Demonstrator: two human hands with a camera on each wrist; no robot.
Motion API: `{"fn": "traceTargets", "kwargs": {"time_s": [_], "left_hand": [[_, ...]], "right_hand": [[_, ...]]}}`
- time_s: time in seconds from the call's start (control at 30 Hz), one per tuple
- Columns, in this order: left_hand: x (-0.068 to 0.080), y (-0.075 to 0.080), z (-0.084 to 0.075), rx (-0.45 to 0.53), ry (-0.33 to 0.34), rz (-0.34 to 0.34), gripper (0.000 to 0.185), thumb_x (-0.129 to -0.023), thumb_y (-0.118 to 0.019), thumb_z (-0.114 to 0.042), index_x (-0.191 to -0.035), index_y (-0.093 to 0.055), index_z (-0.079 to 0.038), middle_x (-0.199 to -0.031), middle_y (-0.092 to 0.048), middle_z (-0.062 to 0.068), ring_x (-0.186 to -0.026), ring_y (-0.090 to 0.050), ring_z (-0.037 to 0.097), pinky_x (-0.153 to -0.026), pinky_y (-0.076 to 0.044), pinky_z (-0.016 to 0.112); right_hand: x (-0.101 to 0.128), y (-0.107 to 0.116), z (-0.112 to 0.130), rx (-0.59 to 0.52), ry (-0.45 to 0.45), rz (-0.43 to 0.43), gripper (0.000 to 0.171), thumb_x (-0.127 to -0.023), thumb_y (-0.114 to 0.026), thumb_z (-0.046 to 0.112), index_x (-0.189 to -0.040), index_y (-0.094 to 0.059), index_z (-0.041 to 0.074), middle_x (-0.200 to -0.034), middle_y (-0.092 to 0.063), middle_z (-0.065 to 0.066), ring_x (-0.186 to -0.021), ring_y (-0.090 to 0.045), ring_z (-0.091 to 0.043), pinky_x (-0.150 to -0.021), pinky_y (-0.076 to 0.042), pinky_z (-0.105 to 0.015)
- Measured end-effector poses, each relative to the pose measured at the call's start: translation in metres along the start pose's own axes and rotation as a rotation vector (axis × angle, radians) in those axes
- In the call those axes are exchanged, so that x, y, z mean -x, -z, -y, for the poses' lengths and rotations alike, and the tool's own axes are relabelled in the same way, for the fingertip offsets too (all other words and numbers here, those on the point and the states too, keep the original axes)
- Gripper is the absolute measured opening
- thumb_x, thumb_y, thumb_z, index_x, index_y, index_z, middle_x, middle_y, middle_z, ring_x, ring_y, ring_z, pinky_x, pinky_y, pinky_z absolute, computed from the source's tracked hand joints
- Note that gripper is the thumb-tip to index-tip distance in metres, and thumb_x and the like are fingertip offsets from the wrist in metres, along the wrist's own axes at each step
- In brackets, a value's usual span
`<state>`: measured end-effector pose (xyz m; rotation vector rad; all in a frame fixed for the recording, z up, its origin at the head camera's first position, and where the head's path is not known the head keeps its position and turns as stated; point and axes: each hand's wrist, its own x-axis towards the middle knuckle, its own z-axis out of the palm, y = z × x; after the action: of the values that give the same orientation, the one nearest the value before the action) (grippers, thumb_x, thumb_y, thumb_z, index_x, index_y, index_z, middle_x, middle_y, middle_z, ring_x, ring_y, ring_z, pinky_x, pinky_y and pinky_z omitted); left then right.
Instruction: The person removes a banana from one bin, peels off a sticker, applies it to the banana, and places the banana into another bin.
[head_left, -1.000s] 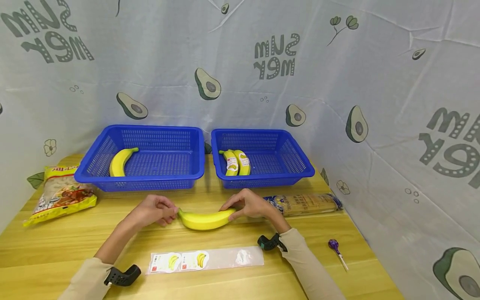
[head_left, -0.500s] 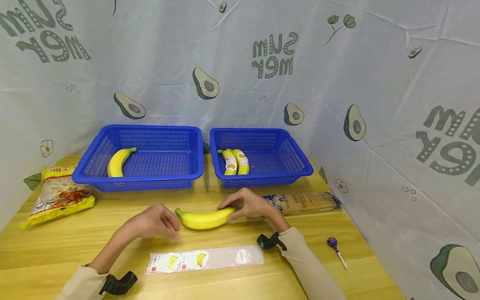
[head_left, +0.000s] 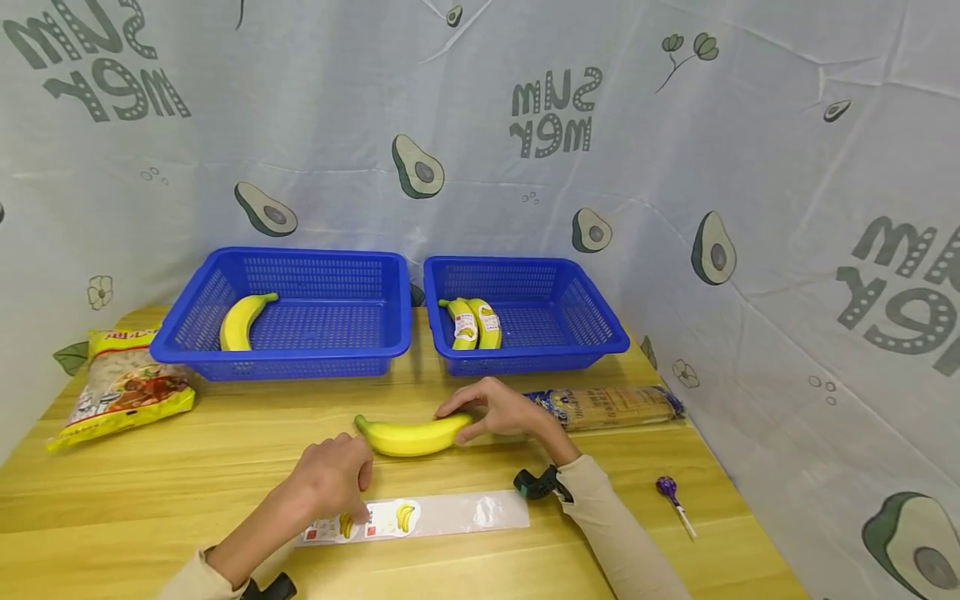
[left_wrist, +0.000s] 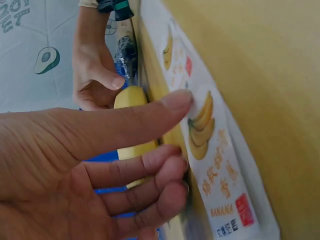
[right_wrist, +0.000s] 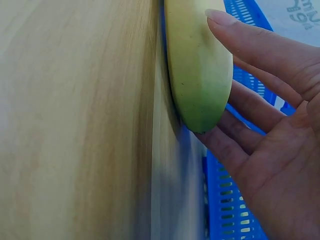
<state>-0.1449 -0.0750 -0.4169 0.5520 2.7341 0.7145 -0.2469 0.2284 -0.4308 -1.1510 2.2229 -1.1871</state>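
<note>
Head view: the right hand curls its fingers round one end of the banana; the left hand hangs loose, fingertips on the sticker strip. The banana looks soft and bruises easily, so a gentle hold at its ends seems best; the stickers look thin and floppy.

banana lies on the table, behind the sticker strip, before two baskets.

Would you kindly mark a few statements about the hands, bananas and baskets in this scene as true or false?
1. The right hand holds one end of the banana on the table. True.
2. The left hand grips the banana's stem. False: it is on the sticker strip.
3. The left basket holds one banana. True.
4. The right basket is empty. False: it holds two stickered bananas.
5. The lollipop lies in a basket. False: on the table.
</note>
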Motion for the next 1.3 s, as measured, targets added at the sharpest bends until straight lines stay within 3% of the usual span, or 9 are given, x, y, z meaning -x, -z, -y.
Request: {"fn": "traceTargets", "kwargs": {"time_s": [0.13,0.33,0.43,0.53,0.63,0.73,0.93,1.17,1.3], "left_hand": [[0.001,-0.001,0.000,0.032,-0.013,0.009,0.043,-0.060,-0.104,0.000,-0.066,-0.063,-0.015,-0.076,-0.055,0.000,-0.074,-0.051,0.020,-0.066,-0.048,0.040],[0.001,-0.002,-0.002,0.033,-0.028,0.020,0.040,-0.063,-0.103,0.000,-0.065,-0.066,-0.016,-0.075,-0.057,-0.002,-0.078,-0.051,0.019,-0.069,-0.050,0.043],[0.003,-0.006,-0.007,-0.005,-0.043,-0.014,0.042,-0.059,-0.106,-0.006,-0.072,-0.067,-0.012,-0.078,-0.058,-0.003,-0.077,-0.053,0.018,-0.071,-0.052,0.043],[0.006,-0.013,-0.014,-0.068,-0.063,-0.061,0.053,-0.053,-0.109,-0.012,-0.071,-0.060,-0.012,-0.074,-0.050,-0.004,-0.072,-0.047,0.015,-0.064,-0.046,0.036],[0.008,-0.019,-0.018,-0.122,-0.076,-0.099,0.061,-0.052,-0.109,-0.009,-0.064,-0.050,-0.013,-0.068,-0.042,-0.004,-0.067,-0.040,0.013,-0.057,-0.037,0.030],[0.010,-0.021,-0.020,-0.127,-0.079,-0.113,0.059,-0.053,-0.108,-0.005,-0.062,-0.050,-0.014,-0.067,-0.045,-0.004,-0.066,-0.042,0.014,-0.057,-0.038,0.031],[0.011,-0.020,-0.018,-0.038,-0.083,-0.085,0.053,-0.054,-0.101,0.005,-0.064,-0.053,-0.013,-0.070,-0.048,-0.003,-0.071,-0.043,0.017,-0.063,-0.039,0.034],[0.010,-0.020,-0.019,-0.046,-0.110,-0.016,0.054,-0.056,-0.098,0.005,-0.079,-0.053,-0.016,-0.075,-0.051,-0.003,-0.074,-0.045,0.019,-0.073,-0.042,0.041],[0.007,-0.016,-0.013,0.098,-0.185,0.062,0.051,-0.065,-0.099,0.003,-0.088,-0.057,-0.015,-0.080,-0.053,-0.002,-0.076,-0.047,0.018,-0.071,-0.043,0.035]], "right_hand": [[0.000,0.000,0.000,0.013,0.002,-0.003,0.038,-0.089,-0.086,-0.003,-0.125,-0.075,-0.008,-0.126,-0.076,-0.021,-0.124,-0.070,-0.037,-0.109,-0.056,-0.040],[0.001,0.000,-0.001,0.020,0.017,-0.004,0.038,-0.088,-0.087,-0.003,-0.125,-0.075,-0.008,-0.126,-0.076,-0.022,-0.124,-0.070,-0.037,-0.109,-0.056,-0.039],[0.001,0.000,-0.001,0.017,0.012,-0.006,0.038,-0.088,-0.087,-0.003,-0.125,-0.075,-0.008,-0.127,-0.076,-0.021,-0.124,-0.071,-0.034,-0.109,-0.056,-0.037],[0.001,0.000,-0.001,0.014,0.003,-0.007,0.039,-0.088,-0.087,-0.003,-0.125,-0.075,-0.007,-0.127,-0.076,-0.021,-0.125,-0.071,-0.032,-0.109,-0.056,-0.036],[0.001,0.000,0.000,0.015,0.001,-0.006,0.039,-0.088,-0.087,-0.002,-0.125,-0.075,-0.007,-0.127,-0.075,-0.021,-0.125,-0.070,-0.031,-0.109,-0.056,-0.036],[0.000,-0.001,0.001,0.021,0.006,-0.007,0.038,-0.089,-0.087,-0.002,-0.125,-0.075,-0.007,-0.127,-0.075,-0.021,-0.125,-0.070,-0.031,-0.110,-0.056,-0.037],[0.001,0.000,0.002,0.013,-0.002,-0.010,0.038,-0.088,-0.087,-0.003,-0.125,-0.075,-0.008,-0.128,-0.075,-0.022,-0.126,-0.069,-0.035,-0.110,-0.056,-0.041],[0.002,0.001,0.002,0.018,-0.028,-0.018,0.040,-0.088,-0.088,0.000,-0.125,-0.076,-0.005,-0.128,-0.076,-0.018,-0.126,-0.070,-0.026,-0.110,-0.055,-0.037],[0.001,0.002,0.001,0.041,0.008,-0.017,0.040,-0.088,-0.088,0.000,-0.125,-0.076,-0.006,-0.127,-0.076,-0.019,-0.125,-0.070,-0.027,-0.109,-0.056,-0.041]]}}
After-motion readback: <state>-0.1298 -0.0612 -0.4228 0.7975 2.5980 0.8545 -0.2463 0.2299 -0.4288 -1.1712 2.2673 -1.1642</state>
